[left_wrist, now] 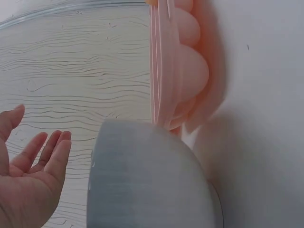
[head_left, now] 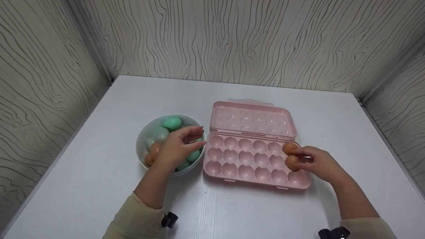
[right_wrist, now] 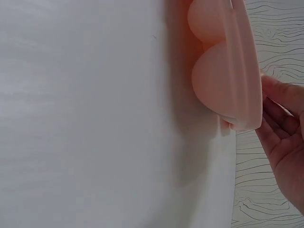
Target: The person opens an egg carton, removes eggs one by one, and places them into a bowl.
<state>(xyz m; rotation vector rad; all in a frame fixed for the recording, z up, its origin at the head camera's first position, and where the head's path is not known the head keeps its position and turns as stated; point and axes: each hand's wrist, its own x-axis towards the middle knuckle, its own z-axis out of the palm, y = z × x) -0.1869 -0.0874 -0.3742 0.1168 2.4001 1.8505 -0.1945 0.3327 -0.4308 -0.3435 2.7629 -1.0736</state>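
In the head view my left hand (head_left: 179, 142) is over a white bowl (head_left: 141, 136) of eggs, its fingers loosely extended with nothing between them. Green eggs (head_left: 172, 123), pale ones and brown ones (head_left: 156, 150) fill the bowl, partly hidden by that hand. To the right lies a pink egg box (head_left: 246, 159) with its lid (head_left: 254, 116) folded back. With thumb and fingertips, my right hand (head_left: 320, 164) pinches a brown egg (head_left: 292, 162) at the right-end cup of the middle row. Another brown egg (head_left: 290, 148) sits in the cup behind it, close to the fingertips.
The white table (head_left: 99, 172) carries the bowl and box side by side, nearly touching. Patterned panels (head_left: 219, 43) stand behind and at both sides. In the left wrist view the bowl's outer wall (left_wrist: 142, 180) fills the lower middle.
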